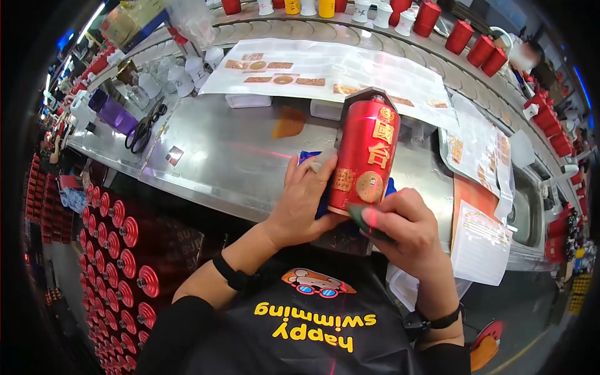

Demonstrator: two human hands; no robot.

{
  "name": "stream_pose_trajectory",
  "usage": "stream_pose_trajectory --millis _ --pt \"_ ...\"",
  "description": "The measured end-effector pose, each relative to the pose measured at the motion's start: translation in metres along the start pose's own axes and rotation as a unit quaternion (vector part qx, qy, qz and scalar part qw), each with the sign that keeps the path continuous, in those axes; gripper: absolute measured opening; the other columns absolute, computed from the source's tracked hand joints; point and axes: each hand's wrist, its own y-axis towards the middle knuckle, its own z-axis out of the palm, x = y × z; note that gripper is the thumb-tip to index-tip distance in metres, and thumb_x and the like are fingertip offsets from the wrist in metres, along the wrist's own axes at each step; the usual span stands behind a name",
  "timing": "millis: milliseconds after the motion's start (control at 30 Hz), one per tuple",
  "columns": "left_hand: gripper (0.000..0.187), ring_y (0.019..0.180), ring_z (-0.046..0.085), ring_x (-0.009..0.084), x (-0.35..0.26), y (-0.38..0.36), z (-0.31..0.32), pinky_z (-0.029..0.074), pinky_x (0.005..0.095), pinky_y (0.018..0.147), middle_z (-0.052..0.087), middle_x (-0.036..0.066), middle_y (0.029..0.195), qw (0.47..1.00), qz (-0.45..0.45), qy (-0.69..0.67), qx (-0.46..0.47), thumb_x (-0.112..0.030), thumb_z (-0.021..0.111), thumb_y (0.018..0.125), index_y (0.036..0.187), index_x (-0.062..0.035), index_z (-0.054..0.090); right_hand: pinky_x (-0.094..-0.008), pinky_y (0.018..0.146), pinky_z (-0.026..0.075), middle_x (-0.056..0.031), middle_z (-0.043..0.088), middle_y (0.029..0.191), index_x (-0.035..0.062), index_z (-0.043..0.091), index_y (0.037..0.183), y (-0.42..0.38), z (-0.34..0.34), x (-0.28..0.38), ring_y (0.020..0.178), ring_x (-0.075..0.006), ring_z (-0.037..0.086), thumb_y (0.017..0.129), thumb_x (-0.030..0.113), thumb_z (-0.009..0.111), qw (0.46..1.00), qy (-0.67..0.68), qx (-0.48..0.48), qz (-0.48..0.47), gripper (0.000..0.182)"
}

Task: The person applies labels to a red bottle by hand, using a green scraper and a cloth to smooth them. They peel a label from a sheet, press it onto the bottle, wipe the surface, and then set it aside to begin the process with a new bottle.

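Observation:
A red bottle (362, 150) with gold characters and a round gold emblem lies tilted in front of me, its neck end pointing away. Blue material (307, 156) shows beneath it and at its sides. Along the bottle's left side, my left hand (299, 203) is closed around it, with a light wrapping on one fingertip. My right hand (409, 226) pinches a dark green flat piece (360, 217), possibly a scraper or pad. That piece presses against the bottle's lower end, near the emblem.
Sheets of gold decals (281, 69) lie across the metal table (212, 162), with more decals (494, 150) at right. Scissors (145, 128) and a purple bottle (112, 112) sit at left. Beyond runs a conveyor (300, 28) carrying bottles. Red bottles (128, 231) are stacked at lower left.

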Motion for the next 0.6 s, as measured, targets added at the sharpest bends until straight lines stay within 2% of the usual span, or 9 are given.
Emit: stream_pose_trajectory --millis 67,100,133,200,233,367,467,500,600 --pt "0.092 0.12 0.047 0.043 -0.001 0.003 -0.001 0.015 0.0631 0.113 0.057 0.022 0.12 0.998 0.034 0.042 -0.034 -0.048 0.072 0.082 0.148 0.0033 0.034 -0.0327 0.058 0.046 -0.0088 0.057 0.087 0.0074 0.07 0.1 -0.001 -0.007 0.002 0.074 -0.0235 0.057 0.065 -0.005 0.081 1.0 0.014 0.004 0.02 0.039" --pt "0.092 0.119 0.048 0.0424 -0.005 0.004 -0.003 0.015 0.0636 0.113 0.058 0.021 0.115 0.997 0.038 0.056 -0.039 -0.049 0.072 0.081 0.147 0.0033 0.035 -0.0371 0.069 0.046 -0.0069 0.058 0.087 0.0082 0.069 0.099 -0.005 -0.003 -0.003 0.082 -0.0271 0.058 0.057 -0.001 0.081 0.996 -0.049 -0.049 0.063 0.044" --pt "0.092 0.117 0.048 0.0417 -0.008 0.004 -0.006 0.015 0.0641 0.113 0.06 0.021 0.111 0.996 0.043 0.071 -0.042 -0.049 0.072 0.081 0.147 0.0032 0.035 -0.0371 0.067 0.044 -0.0062 0.057 0.086 0.0078 0.069 0.099 -0.007 -0.001 -0.005 0.08 -0.0267 0.057 0.057 -0.002 0.079 0.992 -0.093 -0.066 0.06 0.044" --pt "0.092 0.116 0.049 0.0412 -0.011 0.008 -0.011 0.016 0.0648 0.112 0.061 0.019 0.105 0.992 0.057 0.098 -0.055 -0.05 0.072 0.081 0.147 0.0034 0.036 -0.0377 0.065 0.042 -0.0058 0.056 0.085 0.0077 0.069 0.099 -0.006 -0.001 0.007 0.077 -0.0264 0.055 0.057 -0.002 0.077 0.998 -0.053 0.04 0.01 0.044" --pt "0.093 0.116 0.05 0.041 -0.013 0.008 -0.012 0.017 0.0652 0.111 0.061 0.019 0.102 0.99 0.062 0.109 -0.06 -0.05 0.072 0.08 0.147 0.0035 0.036 -0.0381 0.066 0.042 -0.0057 0.055 0.084 0.0077 0.068 0.099 -0.007 -0.005 0.014 0.076 -0.0264 0.054 0.056 -0.001 0.076 0.996 0.041 0.076 0.011 0.045" --pt "0.093 0.116 0.05 0.0411 -0.016 0.005 -0.01 0.017 0.0658 0.111 0.061 0.019 0.104 0.994 0.046 0.079 -0.058 -0.051 0.071 0.081 0.147 0.0036 0.035 -0.0342 0.062 0.045 -0.0066 0.057 0.083 0.0068 0.071 0.097 -0.003 -0.007 0.01 0.075 -0.0234 0.056 0.061 0.002 0.085 0.995 -0.096 -0.023 0.034 0.039" --pt "0.093 0.116 0.049 0.0418 -0.013 0.004 -0.007 0.018 0.0643 0.112 0.06 0.021 0.11 0.996 0.04 0.062 -0.059 -0.051 0.071 0.082 0.148 0.0036 0.035 -0.038 0.068 0.045 -0.0066 0.057 0.085 0.008 0.069 0.095 -0.006 -0.008 0.02 0.077 -0.027 0.056 0.062 0.003 0.08 0.99 0.081 0.109 0.032 0.035" --pt "0.093 0.116 0.049 0.0419 -0.012 0.004 -0.004 0.019 0.0636 0.112 0.06 0.021 0.113 0.996 0.043 0.048 -0.066 -0.051 0.071 0.082 0.148 0.0037 0.034 -0.0348 0.068 0.045 -0.0064 0.058 0.084 0.0066 0.07 0.096 -0.006 -0.012 0.025 0.076 -0.0226 0.058 0.068 0.004 0.081 0.983 0.124 0.127 0.044 0.03" --pt "0.091 0.118 0.048 0.0436 -0.006 0.0 0.004 0.02 0.0606 0.113 0.057 0.024 0.122 0.998 0.033 -0.008 -0.059 -0.049 0.07 0.084 0.148 0.0037 0.033 -0.0305 0.066 0.044 -0.0068 0.059 0.081 0.0037 0.071 0.096 -0.013 -0.017 0.023 0.072 -0.0182 0.058 0.074 0.004 0.08 0.964 0.104 0.03 0.243 0.024"
